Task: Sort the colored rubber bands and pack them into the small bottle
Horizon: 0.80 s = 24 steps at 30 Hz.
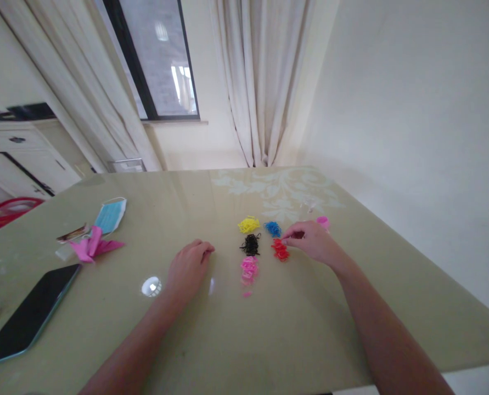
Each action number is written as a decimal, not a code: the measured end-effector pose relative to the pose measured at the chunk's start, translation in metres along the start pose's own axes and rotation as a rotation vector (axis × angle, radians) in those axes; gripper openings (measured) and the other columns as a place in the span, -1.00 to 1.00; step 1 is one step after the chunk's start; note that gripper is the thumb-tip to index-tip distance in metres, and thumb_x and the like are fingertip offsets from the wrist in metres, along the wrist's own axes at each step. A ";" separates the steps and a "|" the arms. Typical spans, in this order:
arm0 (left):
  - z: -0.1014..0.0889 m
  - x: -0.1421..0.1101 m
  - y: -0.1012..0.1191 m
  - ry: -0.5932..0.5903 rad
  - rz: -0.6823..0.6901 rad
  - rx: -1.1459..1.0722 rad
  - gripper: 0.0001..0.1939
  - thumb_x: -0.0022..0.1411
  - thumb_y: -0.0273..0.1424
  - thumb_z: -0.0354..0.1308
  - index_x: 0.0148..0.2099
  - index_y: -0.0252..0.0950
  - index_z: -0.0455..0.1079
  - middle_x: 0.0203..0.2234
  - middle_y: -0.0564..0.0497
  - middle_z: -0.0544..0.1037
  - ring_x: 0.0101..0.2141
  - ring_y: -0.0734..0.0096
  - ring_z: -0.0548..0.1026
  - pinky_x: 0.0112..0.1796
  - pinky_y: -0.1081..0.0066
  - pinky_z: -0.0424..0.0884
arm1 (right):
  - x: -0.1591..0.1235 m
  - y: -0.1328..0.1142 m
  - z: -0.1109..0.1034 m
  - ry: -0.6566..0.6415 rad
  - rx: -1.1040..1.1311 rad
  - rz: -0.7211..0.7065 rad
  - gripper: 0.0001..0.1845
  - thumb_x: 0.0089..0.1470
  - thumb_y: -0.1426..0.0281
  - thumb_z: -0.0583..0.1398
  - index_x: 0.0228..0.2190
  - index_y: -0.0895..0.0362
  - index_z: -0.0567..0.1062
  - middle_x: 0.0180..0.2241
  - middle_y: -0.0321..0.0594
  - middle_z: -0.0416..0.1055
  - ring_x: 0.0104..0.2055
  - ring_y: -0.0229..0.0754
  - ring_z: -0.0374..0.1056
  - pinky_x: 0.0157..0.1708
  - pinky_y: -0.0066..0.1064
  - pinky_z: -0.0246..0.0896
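Small rubber bands lie sorted by colour in piles on the table. The yellow pile (248, 224) is farthest, with the black pile (250, 244) and the pink pile (249, 270) in line nearer me. To their right are the blue pile (273, 229) and the red pile (280, 250). My right hand (310, 239) pinches thumb and forefinger at the red pile's edge; whatever is between the tips is too small to make out. Left of the piles, my left hand (190, 264) rests on the tabletop, fingers curled together, no object showing in it.
A tablet-like black device (30, 312) lies at the left, near a pink folded-paper shape (93, 247) and a blue face mask (111, 215). A pink round item (322, 221) sits beyond my right hand. The table (244, 345) meets a white wall (425, 131) on the right.
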<state>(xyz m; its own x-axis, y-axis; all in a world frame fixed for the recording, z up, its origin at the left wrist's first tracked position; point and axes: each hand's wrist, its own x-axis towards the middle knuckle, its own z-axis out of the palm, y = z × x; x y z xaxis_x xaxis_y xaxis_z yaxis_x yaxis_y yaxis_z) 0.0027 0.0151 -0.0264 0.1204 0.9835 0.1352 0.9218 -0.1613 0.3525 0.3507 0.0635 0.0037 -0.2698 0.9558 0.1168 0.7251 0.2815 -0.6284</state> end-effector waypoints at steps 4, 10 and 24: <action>0.003 0.002 -0.002 0.042 -0.009 -0.053 -0.69 0.44 -0.46 0.01 -0.05 -0.24 0.61 -0.10 -0.10 0.67 -0.09 0.11 0.62 -0.04 0.20 0.46 | 0.002 0.001 0.005 -0.001 -0.040 0.024 -0.93 0.04 0.41 0.39 -0.44 0.06 0.74 -0.46 -0.20 0.64 -0.44 -0.13 0.46 -0.41 -0.33 0.19; 0.003 0.002 -0.001 0.155 0.014 -0.163 -0.70 0.43 -0.43 0.01 -0.03 -0.25 0.59 -0.09 -0.12 0.66 -0.12 0.12 0.62 -0.08 0.19 0.49 | -0.001 -0.003 0.002 0.096 0.011 -0.040 -0.92 0.07 0.40 0.37 -0.40 0.09 0.73 -0.42 -0.16 0.62 -0.43 -0.15 0.41 -0.40 -0.32 0.20; -0.004 -0.003 0.026 -0.080 -0.044 -1.108 -0.66 0.14 -0.12 0.44 -0.19 -0.28 0.61 -0.37 -0.04 0.70 -0.30 0.29 0.65 -0.22 0.36 0.56 | -0.022 -0.069 0.073 0.161 0.284 -0.348 -0.78 0.21 0.30 0.39 -0.13 0.12 0.68 -0.38 -0.26 0.45 -0.46 -0.27 0.27 -0.41 -0.41 0.22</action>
<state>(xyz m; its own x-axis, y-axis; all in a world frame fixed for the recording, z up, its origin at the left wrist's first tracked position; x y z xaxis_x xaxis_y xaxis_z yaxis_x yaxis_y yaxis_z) 0.0249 0.0075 -0.0140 0.1563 0.9861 0.0562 0.0914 -0.0711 0.9933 0.2602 0.0170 -0.0117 -0.3478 0.8164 0.4610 0.4017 0.5741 -0.7135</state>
